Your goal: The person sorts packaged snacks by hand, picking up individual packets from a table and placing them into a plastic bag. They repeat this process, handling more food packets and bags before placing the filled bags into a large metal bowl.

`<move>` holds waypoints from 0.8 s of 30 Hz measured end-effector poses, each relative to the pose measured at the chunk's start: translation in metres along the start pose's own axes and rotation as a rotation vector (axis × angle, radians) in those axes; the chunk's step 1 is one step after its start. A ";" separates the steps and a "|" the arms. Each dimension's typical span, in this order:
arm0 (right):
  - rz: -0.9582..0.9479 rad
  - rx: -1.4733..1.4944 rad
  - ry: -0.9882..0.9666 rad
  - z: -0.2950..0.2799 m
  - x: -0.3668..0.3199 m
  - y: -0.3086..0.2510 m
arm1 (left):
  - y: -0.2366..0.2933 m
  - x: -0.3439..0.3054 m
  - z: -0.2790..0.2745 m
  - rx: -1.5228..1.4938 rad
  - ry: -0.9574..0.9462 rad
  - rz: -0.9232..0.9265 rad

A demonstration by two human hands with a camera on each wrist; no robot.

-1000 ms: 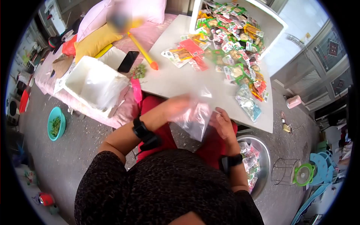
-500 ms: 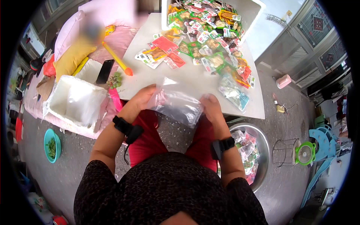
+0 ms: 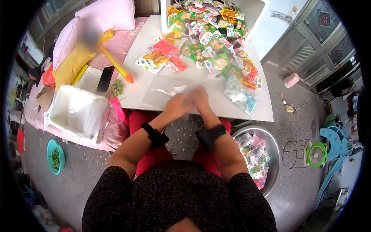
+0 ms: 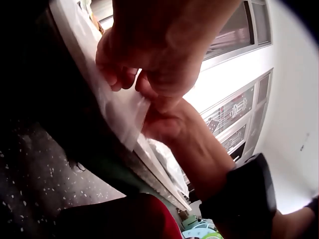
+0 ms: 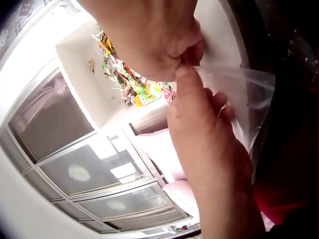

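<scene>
Together, both hands (image 3: pixel 176 106) (image 3: pixel 199 96) on a clear bag (image 3: pixel 156 89).

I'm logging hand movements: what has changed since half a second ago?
The left hand has moved right and the right hand left, so they meet at the right end of the clear bag. Its left side, gripped before, is now free and lies over the table. The packets, phone and metal basin stayed put.
</scene>
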State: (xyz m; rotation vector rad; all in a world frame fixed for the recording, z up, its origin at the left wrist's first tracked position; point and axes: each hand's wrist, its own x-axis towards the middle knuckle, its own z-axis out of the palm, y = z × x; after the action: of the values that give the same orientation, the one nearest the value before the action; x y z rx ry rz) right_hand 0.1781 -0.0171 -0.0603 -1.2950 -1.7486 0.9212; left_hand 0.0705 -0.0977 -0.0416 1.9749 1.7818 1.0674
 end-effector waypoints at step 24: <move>-0.318 -0.217 -0.119 -0.026 0.014 0.009 | -0.025 0.009 0.024 -0.110 0.222 -0.181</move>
State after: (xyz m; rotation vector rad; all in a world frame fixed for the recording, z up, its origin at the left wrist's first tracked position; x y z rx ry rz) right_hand 0.2018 0.0017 -0.0540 -1.0659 -2.1199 0.6521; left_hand 0.0674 -0.0776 -0.0711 1.6507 1.9230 1.3347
